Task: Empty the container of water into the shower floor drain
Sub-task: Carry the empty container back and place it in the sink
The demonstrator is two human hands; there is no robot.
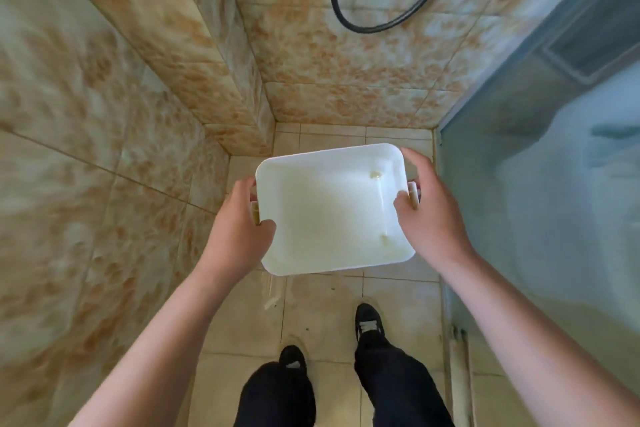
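A white rectangular plastic container [329, 204] is held over the tiled shower floor [318, 315], seen from above with its opening toward me. My left hand [239, 218] grips its left side handle and my right hand [429, 211] grips its right side handle, thumbs over the rim. A thin stream of water [272, 291] falls from the container's near left corner to the floor. A few drops and a wet streak show inside near the right wall. No drain is visible; the container hides part of the floor.
Marbled tile walls [104, 149] close in on the left and back. A frosted glass panel [554, 184] stands on the right. A black hose loop [349, 19] hangs on the back wall. My two black shoes [369, 322] stand on the floor tiles.
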